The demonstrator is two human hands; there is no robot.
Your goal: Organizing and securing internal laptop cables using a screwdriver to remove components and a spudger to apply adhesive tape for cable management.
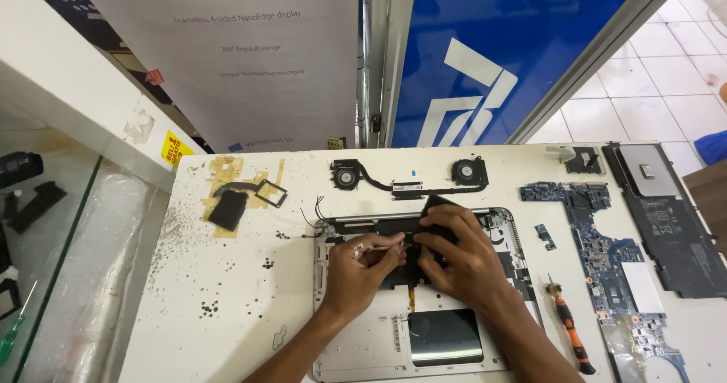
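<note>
The left hand (362, 271) is pinching a small pale part at its fingertips, and the right hand (458, 253) is grasping a black sheet (437, 205) and pressing it down inside the open laptop shell (363, 345). That shell is lying at the worktop's (227, 330) near edge, middle. Disassembly is looking well advanced: the twin fans with heat pipe (409, 178) are lying toward the far edge, the blue mainboard (606, 262) and battery (670, 224) toward the right edge, a screwdriver (569, 330) beside them. The touchpad (445, 336) is staying mounted.
</note>
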